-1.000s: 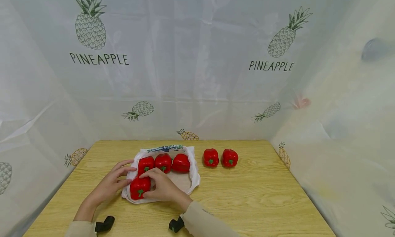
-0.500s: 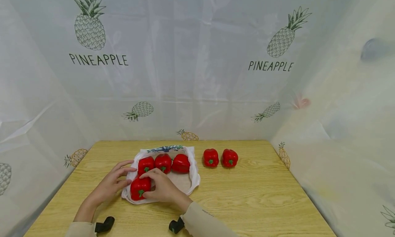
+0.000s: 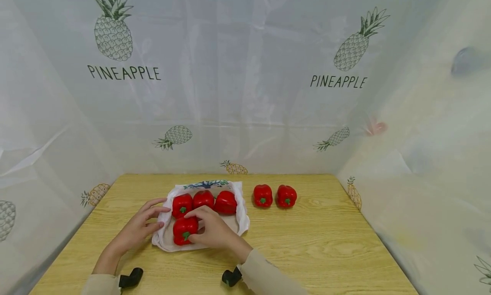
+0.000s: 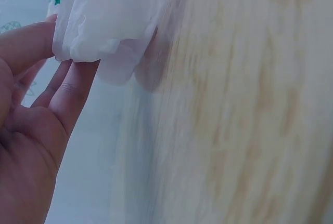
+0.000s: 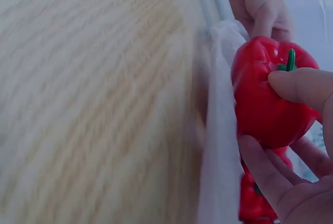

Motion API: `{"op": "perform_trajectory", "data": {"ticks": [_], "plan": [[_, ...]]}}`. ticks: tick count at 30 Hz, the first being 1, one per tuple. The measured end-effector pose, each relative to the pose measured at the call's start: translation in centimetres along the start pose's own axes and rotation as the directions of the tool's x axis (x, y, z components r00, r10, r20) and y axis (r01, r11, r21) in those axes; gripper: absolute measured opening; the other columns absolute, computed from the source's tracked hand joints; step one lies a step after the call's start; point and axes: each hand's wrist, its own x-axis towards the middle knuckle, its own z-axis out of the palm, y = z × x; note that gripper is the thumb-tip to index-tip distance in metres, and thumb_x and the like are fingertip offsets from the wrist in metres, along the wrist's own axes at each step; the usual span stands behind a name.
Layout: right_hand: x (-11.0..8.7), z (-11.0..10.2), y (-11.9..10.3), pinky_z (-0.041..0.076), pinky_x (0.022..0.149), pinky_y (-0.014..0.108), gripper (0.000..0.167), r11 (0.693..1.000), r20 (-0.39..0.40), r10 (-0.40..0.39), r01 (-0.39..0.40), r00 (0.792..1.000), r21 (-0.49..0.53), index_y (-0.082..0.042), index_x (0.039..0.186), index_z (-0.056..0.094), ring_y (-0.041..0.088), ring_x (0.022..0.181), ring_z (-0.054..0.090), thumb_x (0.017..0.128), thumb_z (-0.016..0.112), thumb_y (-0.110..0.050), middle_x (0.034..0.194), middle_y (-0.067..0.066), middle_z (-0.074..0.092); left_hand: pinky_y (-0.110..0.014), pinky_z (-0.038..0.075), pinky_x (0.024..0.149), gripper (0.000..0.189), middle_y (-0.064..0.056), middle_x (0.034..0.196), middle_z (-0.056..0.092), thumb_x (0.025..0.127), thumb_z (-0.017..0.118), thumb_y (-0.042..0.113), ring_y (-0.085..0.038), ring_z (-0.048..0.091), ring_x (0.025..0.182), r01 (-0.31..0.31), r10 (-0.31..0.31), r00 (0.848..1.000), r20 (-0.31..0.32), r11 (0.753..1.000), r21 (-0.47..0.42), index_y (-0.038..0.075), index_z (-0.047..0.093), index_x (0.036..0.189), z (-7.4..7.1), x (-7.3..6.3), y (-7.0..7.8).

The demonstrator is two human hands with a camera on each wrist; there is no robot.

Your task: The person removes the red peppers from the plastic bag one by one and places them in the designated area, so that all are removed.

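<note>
In the head view, a white bag (image 3: pixel 245 221) lies on the table with its mouth spread and its rim folded back. My left hand (image 3: pixel 140 227) holds the bag's left rim, with fingertips over the edge; the left wrist view shows the bag's folded edge (image 4: pixel 99 31) between thumb and fingers. My right hand (image 3: pixel 216 229) grips a red bell pepper (image 3: pixel 183 231) with a green stem, inside the bag's front left part. Behind it, 3 more bell peppers sit in a row: a left one (image 3: pixel 182 204), a middle one (image 3: pixel 203 198) and a right one (image 3: pixel 225 202).
Two more red bell peppers, a nearer-bag one (image 3: pixel 262 195) and a farther one (image 3: pixel 286 196), stand on the wooden table (image 3: pixel 314 244) right of the bag. A pineapple-print curtain (image 3: pixel 245 94) encloses the table's back and sides. Black mounts (image 3: pixel 131 278) sit at both wrists.
My right hand has shifted to the right with the bell pepper, away from the bag's left wall. The left hand has stayed at the rim.
</note>
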Motion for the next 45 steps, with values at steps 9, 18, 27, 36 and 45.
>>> {"op": "perform_trajectory", "data": {"ticks": [9,18,27,36,45], "plan": [[-1.0,-3.1,0.4,0.056,0.091,0.021,0.053,0.995,-0.026,-0.063,0.061,0.998,-0.077,-0.025,0.138,0.064,0.006,0.123,0.053,0.09,0.084,-0.013,0.14,-0.006,0.058,-0.026,0.056,0.085,0.037,-0.018,0.159,0.041,0.099,0.073,0.001,-0.004,0.057,0.115,-0.02,0.02,1.0,-0.005,1.0,0.013,0.009,0.069,0.135,0.0,0.0,-0.1],[-2.1,-6.6,1.4,0.053,0.1,0.027,0.055,0.987,-0.055,-0.05,0.041,0.997,-0.154,-0.026,0.138,0.064,0.012,0.127,0.054,0.089,0.085,-0.013,0.137,-0.006,0.059,-0.026,0.055,0.087,0.037,-0.016,0.16,0.041,0.1,0.072,0.002,-0.002,0.056,0.117,-0.005,0.005,1.0,-0.009,1.0,0.011,0.011,0.069,0.136,0.0,-0.1,-0.3],[-3.7,-10.0,2.4,0.062,0.089,0.039,0.055,0.998,-0.064,-0.03,0.026,0.998,-0.062,-0.023,0.139,0.063,0.02,0.119,0.06,0.091,0.082,-0.005,0.139,0.0,0.059,-0.026,0.056,0.088,0.036,-0.015,0.16,0.042,0.1,0.073,0.002,-0.009,0.057,0.119,0.021,-0.021,1.0,-0.009,1.0,0.022,0.01,0.07,0.135,0.0,0.1,-0.2],[-5.5,-13.1,3.3,0.063,0.087,0.041,0.056,0.997,-0.11,-0.032,0.024,0.993,-0.067,-0.018,0.14,0.064,0.025,0.121,0.061,0.09,0.083,-0.003,0.139,0.002,0.058,-0.026,0.056,0.087,0.036,-0.016,0.16,0.042,0.1,0.073,0.004,-0.011,0.058,0.118,0.002,-0.002,1.0,-0.002,1.0,0.025,0.008,0.069,0.135,0.1,0.2,-0.1],[-7.3,-16.9,4.4,0.062,0.089,0.04,0.058,0.981,-0.2,-0.036,-0.003,0.979,-0.195,-0.019,0.141,0.064,0.025,0.121,0.064,0.089,0.087,-0.007,0.141,0.002,0.06,-0.025,0.055,0.086,0.035,-0.017,0.16,0.041,0.1,0.073,0.004,-0.009,0.059,0.117,0.005,-0.005,1.0,-0.001,1.0,0.008,0.009,0.07,0.135,0.1,0.3,0.0]]}}
